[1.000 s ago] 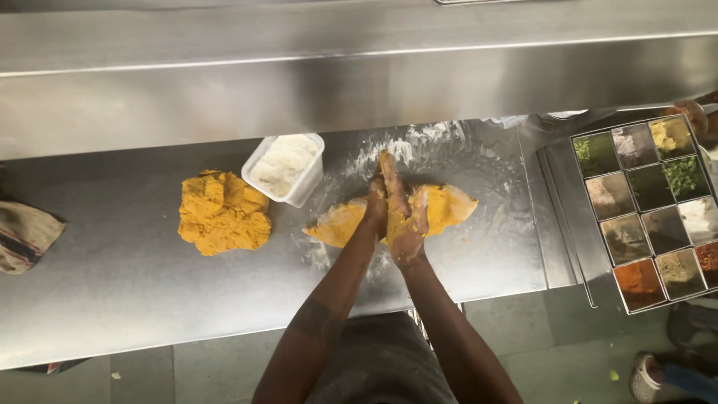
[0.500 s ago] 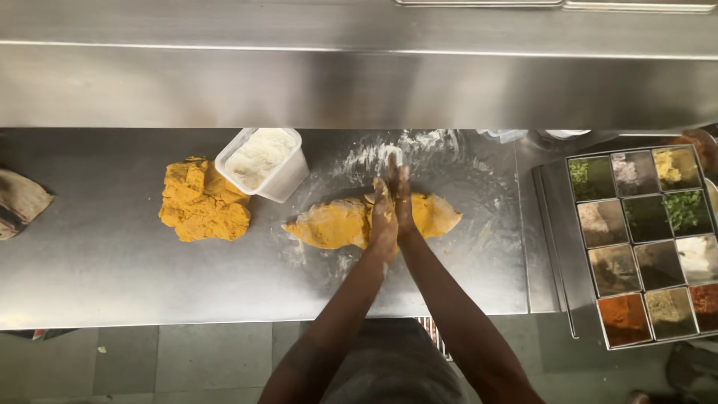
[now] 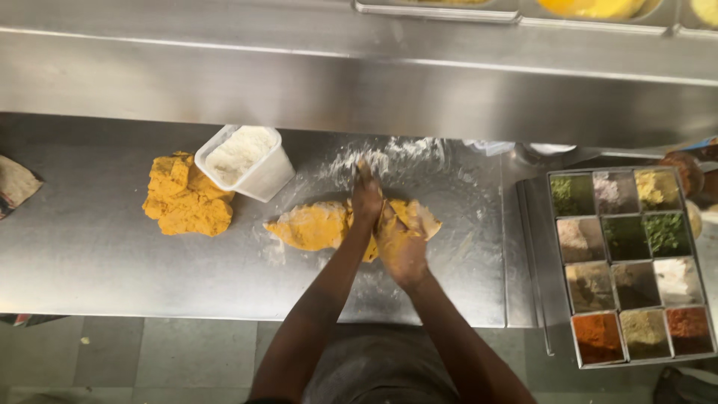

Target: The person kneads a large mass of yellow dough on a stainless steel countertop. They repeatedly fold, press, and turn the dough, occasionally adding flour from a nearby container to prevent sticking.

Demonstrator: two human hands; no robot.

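Centrally on the steel worktop, a flattened piece of orange-yellow dough is pressed under both hands. The left hand is laid on the dough's upper middle, fingers stretched forward toward a dusting of flour scattered on the steel beyond it. The right hand is set just beside and slightly nearer the body, its heel and palm bearing down on the dough's right part; it is smeared with dough. Neither hand is closed round anything: the grip of each is flat and open, palm down against the dough, with nothing enclosed. The two hands are touching or nearly so; which cannot be told.

The dough is spread sideways, its larger lobe showing to the left of the hands and a smaller edge to their right. It is lying on a floured patch of the worktop, near the front half of the surface.

To the left, well apart from the hands, a second lump of orange dough is seen, rough and unworked. Just beside it, touching its upper right edge, a white rectangular tub of flour is tilted. At the right, a metal tray of square spice compartments is set, filled with green, brown, white and red powders. A crumpled cloth is partly visible at the far left edge.
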